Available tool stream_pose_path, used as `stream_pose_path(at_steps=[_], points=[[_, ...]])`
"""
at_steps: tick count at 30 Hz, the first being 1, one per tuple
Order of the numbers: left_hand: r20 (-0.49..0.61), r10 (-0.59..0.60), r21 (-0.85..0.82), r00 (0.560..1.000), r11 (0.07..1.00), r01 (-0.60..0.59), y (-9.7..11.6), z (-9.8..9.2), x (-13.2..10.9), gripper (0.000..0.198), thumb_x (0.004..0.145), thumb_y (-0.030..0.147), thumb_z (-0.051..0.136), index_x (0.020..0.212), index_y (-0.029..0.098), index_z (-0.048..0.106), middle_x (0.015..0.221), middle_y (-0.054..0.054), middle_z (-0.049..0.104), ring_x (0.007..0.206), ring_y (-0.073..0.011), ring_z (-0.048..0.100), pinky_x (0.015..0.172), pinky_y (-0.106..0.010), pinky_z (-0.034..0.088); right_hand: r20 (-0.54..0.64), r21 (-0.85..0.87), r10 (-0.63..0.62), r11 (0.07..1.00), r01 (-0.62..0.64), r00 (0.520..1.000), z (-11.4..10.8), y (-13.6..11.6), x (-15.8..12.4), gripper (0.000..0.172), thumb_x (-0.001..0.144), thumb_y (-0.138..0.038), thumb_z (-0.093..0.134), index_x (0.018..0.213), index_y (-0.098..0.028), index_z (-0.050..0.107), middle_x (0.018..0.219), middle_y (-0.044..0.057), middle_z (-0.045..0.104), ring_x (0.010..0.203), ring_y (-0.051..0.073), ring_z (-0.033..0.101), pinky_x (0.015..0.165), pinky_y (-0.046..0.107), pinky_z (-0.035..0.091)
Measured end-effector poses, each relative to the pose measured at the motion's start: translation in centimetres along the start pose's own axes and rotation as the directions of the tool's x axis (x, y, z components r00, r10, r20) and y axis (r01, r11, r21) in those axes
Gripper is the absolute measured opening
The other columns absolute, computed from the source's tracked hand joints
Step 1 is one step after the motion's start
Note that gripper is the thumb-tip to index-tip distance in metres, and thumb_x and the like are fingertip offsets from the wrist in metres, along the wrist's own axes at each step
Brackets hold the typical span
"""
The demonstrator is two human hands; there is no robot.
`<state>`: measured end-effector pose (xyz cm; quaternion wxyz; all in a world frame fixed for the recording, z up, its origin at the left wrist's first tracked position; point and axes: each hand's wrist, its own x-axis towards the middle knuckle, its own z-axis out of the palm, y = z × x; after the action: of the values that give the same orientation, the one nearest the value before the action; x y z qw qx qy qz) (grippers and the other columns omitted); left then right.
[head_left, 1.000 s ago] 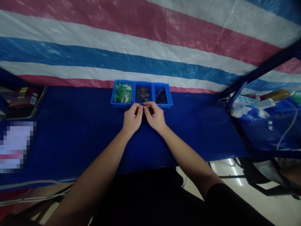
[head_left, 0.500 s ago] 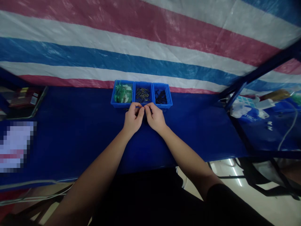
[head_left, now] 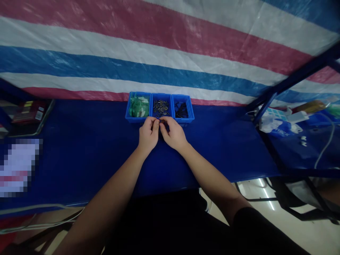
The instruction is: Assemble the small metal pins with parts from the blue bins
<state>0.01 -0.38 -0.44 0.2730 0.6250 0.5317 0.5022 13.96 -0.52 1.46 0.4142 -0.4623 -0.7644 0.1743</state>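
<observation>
My left hand point(head_left: 148, 134) and my right hand point(head_left: 174, 132) meet fingertip to fingertip, just in front of three joined blue bins. Both are closed in a pinch, and whatever is between the fingers is too small and hidden to make out. In the left bin point(head_left: 128, 115) lies green plastic film with whitish pieces point(head_left: 140, 106). Thin, metallic, screw-like parts point(head_left: 161, 107) fill the middle bin, directly beyond my fingers. Small black parts point(head_left: 181, 110) lie in the right bin point(head_left: 192, 114).
The bins stand on a blue table point(head_left: 101, 152) against a striped tarpaulin point(head_left: 159, 49). A blue metal frame post point(head_left: 265, 106) rises at right, with a plastic package point(head_left: 281, 127) beyond it. At far left are a dark red box point(head_left: 28, 111) and a blurred-out patch point(head_left: 18, 166).
Both hands have shifted slightly left. The right thumb has moved down and away from the left thumb, and the fingertips now overlap more closely. The bins' contents look unchanged.
</observation>
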Motion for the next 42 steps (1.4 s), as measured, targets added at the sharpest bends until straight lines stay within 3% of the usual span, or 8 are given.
stream_pose_path(at_steps=[9,16,20,26,32,36,42], points=[[-0.010,-0.030,-0.040,0.999,0.999,0.030,-0.02,-0.06,-0.07,0.036,0.097,0.048,0.049,0.077,0.019,0.055,0.060,0.003,0.054,0.055,-0.0093,0.050,0.054,-0.022,0.037,0.000,0.010,-0.021,1.000,0.021,1.000,0.15,0.20,-0.10,0.021,0.101,-0.031,0.044,0.104,-0.021,0.062,0.101,0.008,0.067,0.097,0.019,0.063,0.089,0.035,0.053],[0.024,-0.009,-0.188,1.000,0.982,0.013,-0.22,0.37,-0.34,0.026,0.096,0.045,0.052,0.106,0.022,0.058,0.059,0.005,0.055,0.051,-0.0094,0.052,0.053,-0.023,0.042,-0.003,0.033,0.034,0.999,-0.034,0.999,-0.23,-0.02,0.03,0.029,0.103,-0.036,0.038,0.092,-0.021,0.059,0.088,0.005,0.065,0.084,0.017,0.061,0.080,0.031,0.049],[0.045,0.017,-0.225,0.999,0.974,-0.006,-0.05,0.46,-0.41,0.023,0.096,0.043,0.052,0.104,0.022,0.059,0.059,0.004,0.057,0.051,-0.0097,0.055,0.055,-0.023,0.045,-0.023,0.056,0.059,0.997,-0.057,0.998,-0.19,-0.04,0.00,0.032,0.104,-0.037,0.038,0.087,-0.020,0.059,0.078,0.002,0.061,0.075,0.015,0.059,0.072,0.030,0.047],[-0.020,0.040,-0.106,0.999,0.993,-0.042,-0.21,0.34,-0.22,0.023,0.096,0.042,0.055,0.097,0.019,0.060,0.075,0.000,0.066,0.070,-0.0119,0.064,0.065,-0.023,0.048,-0.092,0.063,0.059,0.997,-0.053,0.994,0.22,-0.06,-0.13,0.026,0.102,-0.037,0.042,0.096,-0.021,0.062,0.092,0.005,0.068,0.085,0.016,0.063,0.080,0.031,0.051],[-0.065,0.006,-0.076,0.998,0.997,-0.011,0.01,0.07,-0.04,0.026,0.096,0.044,0.053,0.088,0.020,0.056,0.071,0.001,0.062,0.066,-0.0111,0.059,0.062,-0.024,0.044,-0.100,0.098,0.009,0.995,0.001,0.995,0.51,-0.42,-0.31,0.021,0.098,-0.029,0.050,0.114,-0.021,0.060,0.110,0.008,0.068,0.094,0.016,0.065,0.081,0.031,0.056],[-0.073,-0.010,-0.042,0.997,0.999,0.007,0.19,-0.14,-0.02,0.033,0.096,0.047,0.053,0.077,0.019,0.052,0.064,0.002,0.057,0.059,-0.0099,0.054,0.058,-0.024,0.040,-0.078,0.075,-0.044,0.996,0.050,0.996,0.52,-0.52,-0.36,0.016,0.095,-0.025,0.052,0.108,-0.021,0.062,0.108,0.008,0.067,0.102,0.018,0.063,0.091,0.036,0.055],[-0.089,-0.037,-0.047,0.995,0.998,0.033,0.02,-0.10,-0.18,0.035,0.097,0.050,0.049,0.080,0.020,0.053,0.064,0.002,0.055,0.059,-0.0101,0.053,0.057,-0.023,0.040,-0.084,0.084,-0.025,0.996,0.032,0.996,0.59,-0.37,-0.27,0.016,0.095,-0.029,0.055,0.096,-0.021,0.068,0.105,0.008,0.066,0.103,0.018,0.064,0.094,0.037,0.055]])
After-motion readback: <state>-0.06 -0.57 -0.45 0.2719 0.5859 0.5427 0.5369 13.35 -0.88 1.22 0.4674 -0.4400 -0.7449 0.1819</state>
